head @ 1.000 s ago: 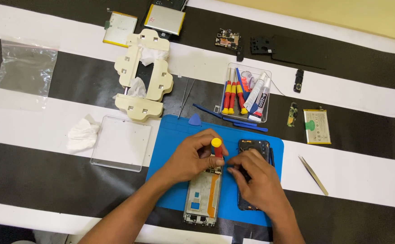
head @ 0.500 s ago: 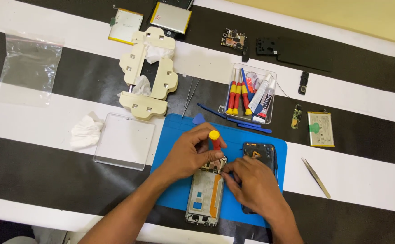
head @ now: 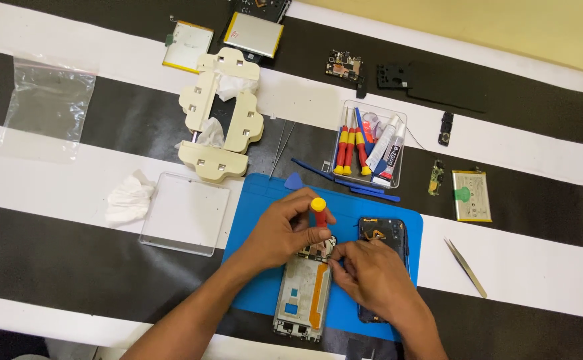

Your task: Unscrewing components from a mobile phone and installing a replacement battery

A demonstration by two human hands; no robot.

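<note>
- A small screwdriver with a red shaft and round yellow cap (head: 318,212) is gripped upright by the closed left hand (head: 285,230), its tip set down on the upper end of an opened phone frame with a pale metal midplate and an orange flex strip (head: 305,287).
- The right hand (head: 371,277) is curled just beside the left, fingertips pinched at the frame's top edge near the driver's tip; whether something tiny is pinched cannot be told.
- Compared with a second ago, the two hands are seen in nearly the same pose over the frame, the driver standing on the same spot; the view alone has shifted a little, which suggests one screw point is being worked steadily.
- Under both hands lies a blue rubber work mat (head: 251,220), on a black-and-white striped surface (head: 51,260).
- Just right of the right hand lies a dark phone back cover (head: 381,230), partly hidden by it.
- Beyond the hands stands a clear plastic tray of red-and-yellow screwdrivers and a glue tube (head: 368,143).
- Left of the left hand lie a clear square plastic lid (head: 185,213) and a crumpled white tissue (head: 128,199).
- Well to the right lie metal tweezers (head: 466,268).
</note>
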